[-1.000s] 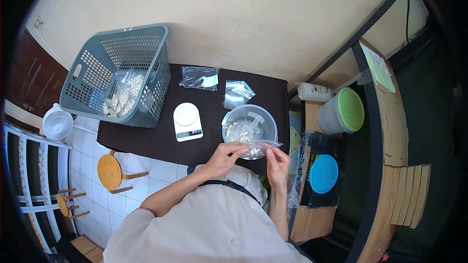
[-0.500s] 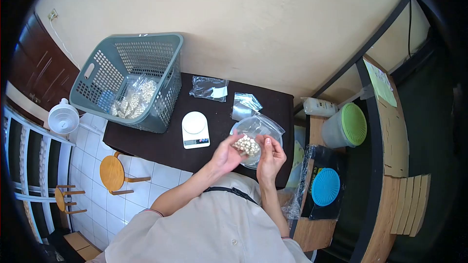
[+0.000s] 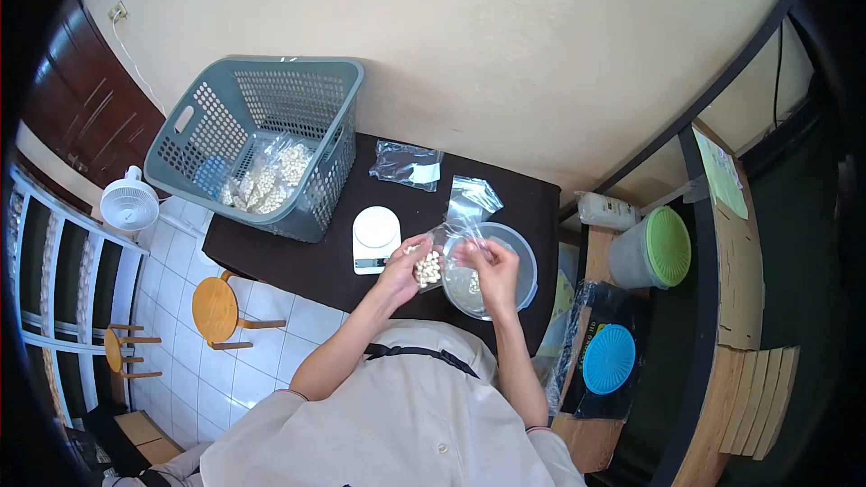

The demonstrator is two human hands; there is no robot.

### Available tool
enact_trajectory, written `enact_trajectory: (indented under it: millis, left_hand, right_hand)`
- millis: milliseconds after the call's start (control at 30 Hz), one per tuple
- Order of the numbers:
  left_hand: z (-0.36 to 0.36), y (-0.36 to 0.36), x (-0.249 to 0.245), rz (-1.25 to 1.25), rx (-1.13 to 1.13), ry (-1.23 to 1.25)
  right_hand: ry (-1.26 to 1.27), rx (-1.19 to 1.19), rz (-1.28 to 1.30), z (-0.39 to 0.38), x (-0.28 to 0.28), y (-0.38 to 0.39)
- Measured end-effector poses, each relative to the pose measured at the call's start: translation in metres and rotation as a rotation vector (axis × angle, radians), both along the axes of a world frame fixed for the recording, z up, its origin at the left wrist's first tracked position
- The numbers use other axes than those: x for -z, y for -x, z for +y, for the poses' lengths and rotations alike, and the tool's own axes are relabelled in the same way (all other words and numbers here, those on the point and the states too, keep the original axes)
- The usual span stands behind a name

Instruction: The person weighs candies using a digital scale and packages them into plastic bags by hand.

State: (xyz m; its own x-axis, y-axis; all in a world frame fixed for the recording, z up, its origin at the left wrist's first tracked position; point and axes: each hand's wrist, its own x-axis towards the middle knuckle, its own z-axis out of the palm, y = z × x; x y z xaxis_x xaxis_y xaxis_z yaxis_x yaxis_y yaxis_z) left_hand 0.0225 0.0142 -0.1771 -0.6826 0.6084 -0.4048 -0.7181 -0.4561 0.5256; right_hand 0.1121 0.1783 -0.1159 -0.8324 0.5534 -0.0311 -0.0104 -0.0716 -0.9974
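A clear plastic bag [image 3: 428, 271] with small whitish pieces in its bottom hangs between my hands, tilted. My left hand [image 3: 403, 272] wraps round the filled end. My right hand [image 3: 496, 278] is closed in a pinch at the bag's upper part, over the round translucent tub [image 3: 528, 263]. A few more whitish pieces show inside the tub. Just left of my left hand stands the white kitchen scale [image 3: 375, 233], its display partly covered by the fingers. Flat clear bags [image 3: 473, 198] lie behind the tub.
On the dark tabletop [image 3: 298, 261], a grey-green basket [image 3: 338, 189] holds several filled bags [image 3: 271, 176]. A crumpled clear package [image 3: 406, 165] lies near the wall. To the right, a shelf carries a green-lidded container [image 3: 666, 248] and a blue lid [image 3: 610, 359]. Wooden stools [image 3: 215, 314] stand at left.
The filled bag has moved left, out from over the tub towards the scale, with my left hand round it. The right hand now pinches its upper part. The view has shifted slightly.
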Motion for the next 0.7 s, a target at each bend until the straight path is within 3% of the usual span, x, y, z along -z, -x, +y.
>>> enact_trajectory:
  millis: [100,200,300,400,500,600,667,700]
  left_hand:
    - [-0.016,0.019,0.037,0.033,-0.031,-0.066]
    - [-0.044,0.038,0.079,-0.020,-0.177,-0.066]
    - [-0.089,0.048,0.095,-0.069,-0.233,0.348]
    - [-0.125,0.040,0.114,0.007,-0.319,0.641]
    - [-0.144,0.028,0.103,-0.043,-0.320,0.633]
    - [-0.155,0.020,0.109,-0.093,-0.368,0.606]
    - [-0.159,0.018,0.112,-0.101,-0.368,0.609]
    - [-0.159,0.016,0.113,-0.106,-0.361,0.610]
  right_hand:
    - [0.203,-0.250,-0.058,0.002,0.019,0.036]
    - [0.147,-0.328,-0.058,-0.004,0.044,0.082]
    - [0.052,-0.435,-0.228,-0.017,0.045,0.125]
    - [-0.314,-0.532,-0.228,-0.028,0.090,0.165]
    - [-0.106,-0.611,-0.285,-0.041,0.097,0.185]
    - [-0.073,-0.609,-0.318,-0.036,0.145,0.214]
    - [-0.214,-0.570,-0.334,-0.029,0.165,0.222]
    - [-0.446,-0.466,-0.330,-0.026,0.164,0.219]
